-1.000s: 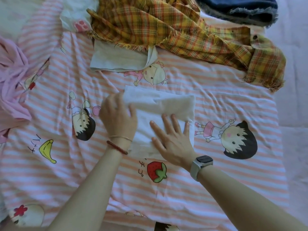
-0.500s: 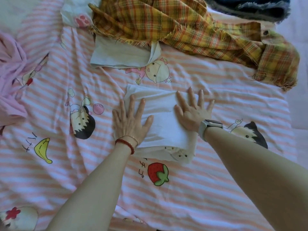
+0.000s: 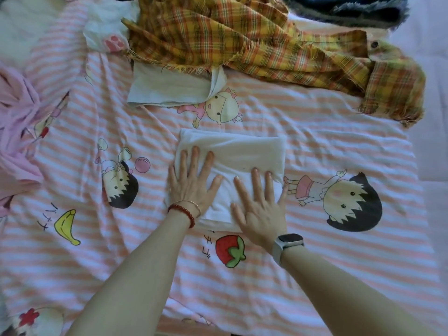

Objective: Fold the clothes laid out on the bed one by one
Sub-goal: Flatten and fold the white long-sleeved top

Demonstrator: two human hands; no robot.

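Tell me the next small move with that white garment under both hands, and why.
Probably lift both hands and set it aside. The white garment already lies as a compact folded rectangle, with the left hand and right hand pressing flat on it, while the plaid shirt lies unfolded beyond.

Folded cloth on bedsheet, shirt behind, crumpled garment far left.

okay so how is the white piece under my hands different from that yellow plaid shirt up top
The white garment is folded into a neat rectangle; the plaid shirt lies crumpled and spread out. The white garment is plain and pressed flat by the left hand and right hand; the plaid shirt is checked, frayed and untouched. Both lie on the striped sheet.
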